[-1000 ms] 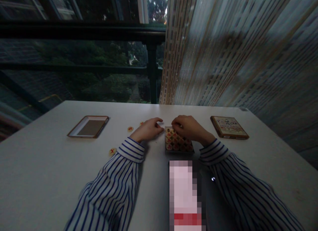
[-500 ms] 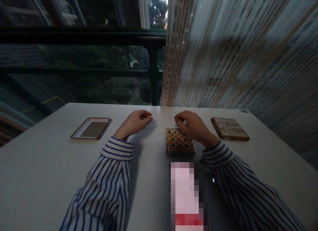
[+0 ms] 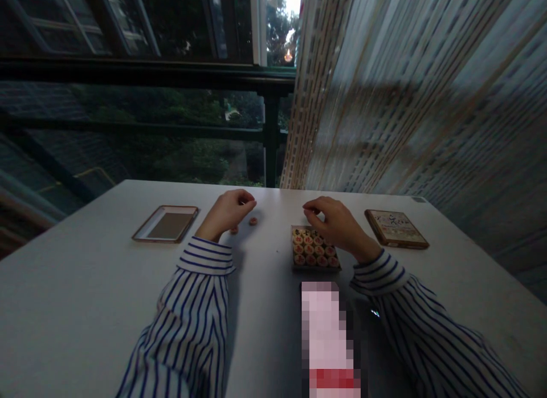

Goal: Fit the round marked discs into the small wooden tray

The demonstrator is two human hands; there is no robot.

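A small open box point(image 3: 317, 267) holds rows of round wooden pieces point(image 3: 310, 250) with red and black characters. Over its back edge is my right hand point(image 3: 335, 221), thumb and fingertips brought together; anything between them is too small to make out. My left hand point(image 3: 228, 211) hovers left of the box, its fingers curled and pinched, and what they hold, if anything, is hidden. Below it, one round piece point(image 3: 253, 221) lies on the white table point(image 3: 94, 284), and another piece point(image 3: 234, 230) shows partly beside the palm.
A shallow framed tray or lid point(image 3: 168, 226) lies at the left. At the right is a flat box with a printed cover point(image 3: 396, 227). A blurred-out phone-like object point(image 3: 327, 329) lies in front, near my right sleeve. Behind the table are a railing and a string curtain point(image 3: 325, 101).
Two round pieces now show on the table under my left hand, where none were visible. Its fingertips have closed together. The whole view has shifted slightly.
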